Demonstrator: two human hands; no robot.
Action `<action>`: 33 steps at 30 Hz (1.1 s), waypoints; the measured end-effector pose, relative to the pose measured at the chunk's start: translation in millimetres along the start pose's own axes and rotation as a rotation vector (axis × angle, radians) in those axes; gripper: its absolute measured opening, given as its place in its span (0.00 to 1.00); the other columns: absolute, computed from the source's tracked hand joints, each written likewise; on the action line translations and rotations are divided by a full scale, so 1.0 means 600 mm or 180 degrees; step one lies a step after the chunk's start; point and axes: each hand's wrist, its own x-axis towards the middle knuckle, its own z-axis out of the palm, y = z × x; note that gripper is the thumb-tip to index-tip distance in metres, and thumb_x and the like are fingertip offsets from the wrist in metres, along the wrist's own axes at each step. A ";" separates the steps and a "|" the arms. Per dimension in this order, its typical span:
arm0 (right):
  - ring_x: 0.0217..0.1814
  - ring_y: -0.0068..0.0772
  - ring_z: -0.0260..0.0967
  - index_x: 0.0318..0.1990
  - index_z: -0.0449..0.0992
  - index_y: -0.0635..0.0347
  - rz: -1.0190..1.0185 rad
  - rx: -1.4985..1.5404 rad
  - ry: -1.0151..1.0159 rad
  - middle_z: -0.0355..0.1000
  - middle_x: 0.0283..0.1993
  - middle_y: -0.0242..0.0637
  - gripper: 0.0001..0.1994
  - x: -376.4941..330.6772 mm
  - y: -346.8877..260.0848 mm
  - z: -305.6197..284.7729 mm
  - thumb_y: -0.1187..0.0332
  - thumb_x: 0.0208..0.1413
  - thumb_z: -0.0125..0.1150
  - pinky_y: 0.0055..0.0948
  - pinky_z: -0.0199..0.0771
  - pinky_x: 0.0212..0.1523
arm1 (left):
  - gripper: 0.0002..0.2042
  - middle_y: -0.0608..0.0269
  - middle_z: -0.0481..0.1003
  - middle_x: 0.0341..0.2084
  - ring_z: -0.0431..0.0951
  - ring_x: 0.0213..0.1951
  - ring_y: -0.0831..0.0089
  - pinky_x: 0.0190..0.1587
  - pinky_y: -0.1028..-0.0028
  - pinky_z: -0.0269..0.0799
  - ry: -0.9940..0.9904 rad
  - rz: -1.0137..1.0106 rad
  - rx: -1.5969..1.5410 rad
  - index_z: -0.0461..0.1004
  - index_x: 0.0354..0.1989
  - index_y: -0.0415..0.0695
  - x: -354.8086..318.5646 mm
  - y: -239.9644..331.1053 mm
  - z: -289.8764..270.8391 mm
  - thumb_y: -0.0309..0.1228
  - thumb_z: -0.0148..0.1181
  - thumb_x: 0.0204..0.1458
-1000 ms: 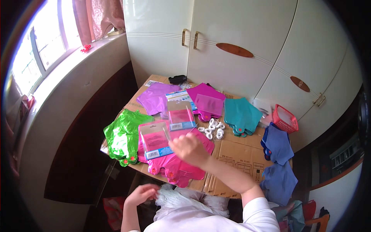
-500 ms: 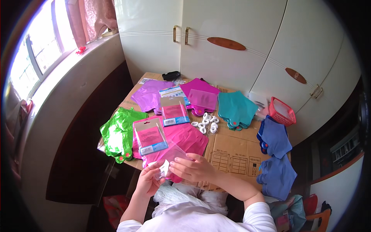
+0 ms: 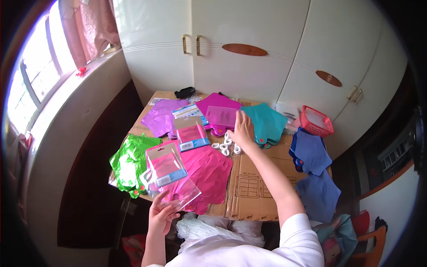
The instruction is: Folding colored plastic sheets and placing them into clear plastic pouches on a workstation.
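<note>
My left hand (image 3: 163, 215) pinches a clear plastic bag (image 3: 190, 195) over the front edge of the table; a white piece (image 3: 148, 179) shows at the bag's left end. Farther out, my right hand (image 3: 243, 131) reaches over the cardboard with its fingers stretched out. Its thumb is beside a bunch of small white rings or coils (image 3: 225, 146), and its fingertips come up to a clear packet (image 3: 221, 116) on the magenta foil pile (image 3: 219, 100). Below the left group lies a pink foil pile (image 3: 207, 173), with a header-card packet (image 3: 166, 165) on its left part.
Flat foil piles lie around the cardboard (image 3: 251, 169): green (image 3: 133, 155), purple (image 3: 161, 118), teal (image 3: 265, 122) and blue (image 3: 313, 151). Another card packet (image 3: 192, 133) stands near the middle. A red basket (image 3: 316, 121) is at the right, a black object (image 3: 184, 92) at the back.
My right hand has left the clear bag and moved forward to the white coils and magenta pile. My left hand keeps the bag, now lower and slightly left. The whole view has shifted.
</note>
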 end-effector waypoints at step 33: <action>0.42 0.31 0.74 0.38 0.77 0.58 -0.3002 0.2498 -0.0797 0.75 0.41 0.34 0.11 -0.326 -0.248 -0.184 0.74 0.44 0.63 0.32 0.73 0.45 | 0.11 0.57 0.76 0.38 0.81 0.37 0.67 0.32 0.72 0.80 0.3042 0.0745 0.1793 0.67 0.46 0.43 -0.139 -0.046 -0.421 0.21 0.52 0.55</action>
